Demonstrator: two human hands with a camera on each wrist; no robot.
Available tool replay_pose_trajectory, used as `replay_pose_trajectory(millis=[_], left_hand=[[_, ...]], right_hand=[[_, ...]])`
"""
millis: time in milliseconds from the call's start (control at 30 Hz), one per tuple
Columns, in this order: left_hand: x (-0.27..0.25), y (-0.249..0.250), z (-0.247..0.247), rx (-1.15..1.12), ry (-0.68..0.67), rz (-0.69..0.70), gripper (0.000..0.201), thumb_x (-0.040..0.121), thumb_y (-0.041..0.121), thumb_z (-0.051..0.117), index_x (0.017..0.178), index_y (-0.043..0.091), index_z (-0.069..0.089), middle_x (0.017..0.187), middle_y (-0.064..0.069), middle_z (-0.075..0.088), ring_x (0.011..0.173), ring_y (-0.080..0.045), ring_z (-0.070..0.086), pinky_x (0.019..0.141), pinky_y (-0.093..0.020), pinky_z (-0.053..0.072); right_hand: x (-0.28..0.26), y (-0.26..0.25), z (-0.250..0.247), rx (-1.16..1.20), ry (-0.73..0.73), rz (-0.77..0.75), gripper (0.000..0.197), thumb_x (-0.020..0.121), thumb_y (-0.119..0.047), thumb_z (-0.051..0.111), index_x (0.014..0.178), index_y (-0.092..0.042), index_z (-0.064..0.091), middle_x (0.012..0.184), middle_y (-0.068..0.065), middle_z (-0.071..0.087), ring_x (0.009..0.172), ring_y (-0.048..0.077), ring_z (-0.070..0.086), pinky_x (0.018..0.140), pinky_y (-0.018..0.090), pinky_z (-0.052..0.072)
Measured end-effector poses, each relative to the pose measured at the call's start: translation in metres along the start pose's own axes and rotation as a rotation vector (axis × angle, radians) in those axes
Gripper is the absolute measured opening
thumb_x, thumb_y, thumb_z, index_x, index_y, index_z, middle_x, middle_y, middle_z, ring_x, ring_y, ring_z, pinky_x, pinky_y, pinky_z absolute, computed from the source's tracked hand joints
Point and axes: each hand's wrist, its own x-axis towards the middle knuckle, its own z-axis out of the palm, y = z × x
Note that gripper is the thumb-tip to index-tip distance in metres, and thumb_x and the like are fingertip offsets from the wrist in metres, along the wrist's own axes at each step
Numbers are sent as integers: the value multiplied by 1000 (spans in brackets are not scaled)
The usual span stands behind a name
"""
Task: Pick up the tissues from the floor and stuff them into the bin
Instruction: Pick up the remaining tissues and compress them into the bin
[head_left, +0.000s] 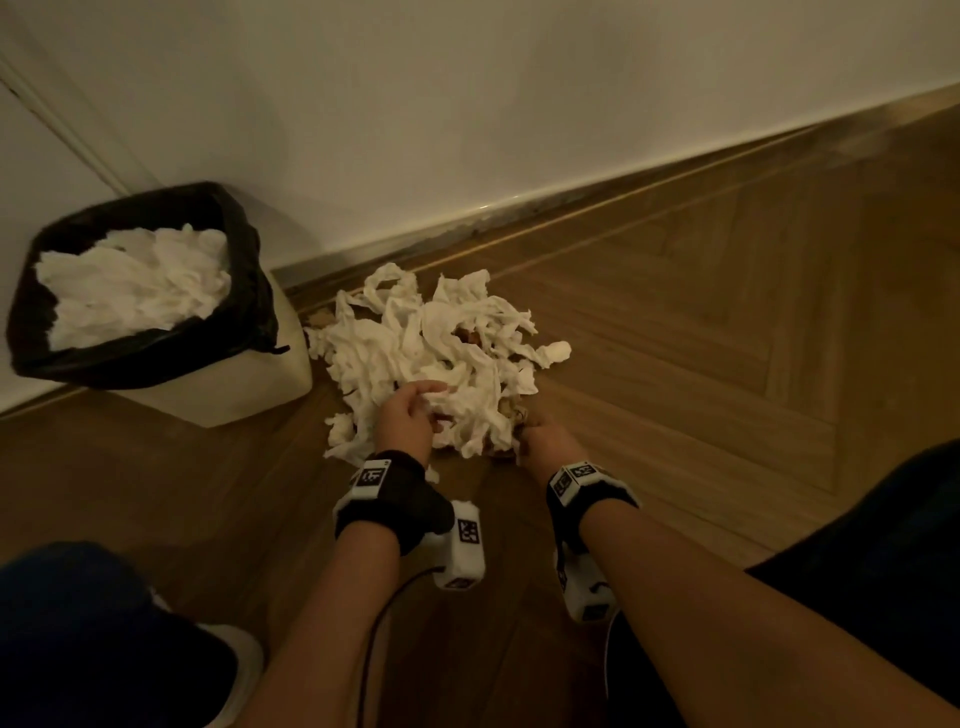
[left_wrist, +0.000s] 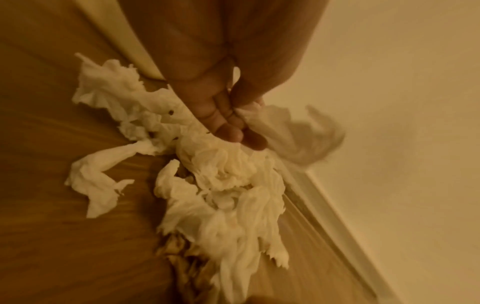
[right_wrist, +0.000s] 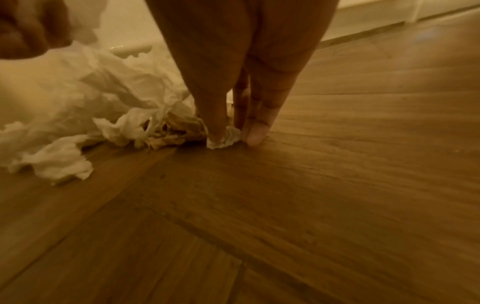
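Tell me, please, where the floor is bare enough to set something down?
Bare floor lies right of the tissue pile, out from the skirting. It is crowded between bin and pile, where left hand and right hand work.

Dim herringbone wood floor (head_left: 675, 338), white wall (head_left: 467, 104), pale baseboard (head_left: 519, 205)

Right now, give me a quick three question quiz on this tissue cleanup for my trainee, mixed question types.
1. True or false: the bin already holds tissues.
2. What does the right hand pinch? A) a small tissue scrap B) the black bin liner C) nothing
3. Fill in: the tissue pile lies on the wooden ____, and the left hand grips tissue from it.

Key: 1 true; 2 A; 3 floor.
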Motion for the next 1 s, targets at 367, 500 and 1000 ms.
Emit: replay_pose_trajectory(millis=[367, 500, 1000], left_hand=[[4, 6, -23, -54, -25, -178, 38, 89, 15, 59, 125, 8, 51, 128, -8, 51, 118, -27, 50, 101, -39, 44], [-7, 21, -33, -221, -46, -164, 34, 97, 2, 40, 131, 3, 45, 119, -9, 54, 108, -26, 57, 62, -11, 52], [-19, 101, -127, -421, 268, 101, 32, 96, 18, 32, 127, 24, 38, 119, -7, 43, 97, -22, 46, 84, -32, 41]], right_hand=[[-21, 6, -14, 1464, 29, 299, 7, 86, -5, 63, 82, -10, 65, 81, 7, 65, 61, 11, 61, 56, 21, 52], [-30, -11, -40, 1770, -51, 125, 22, 93, 3, 47, 101, -8, 64, 89, 11, 63, 71, 18, 59, 62, 26, 56], [-58, -107, -124, 2231, -211, -436, 21, 91, 4, 38, 98, 2, 57, 71, 16, 64, 61, 18, 62, 83, 41, 56]])
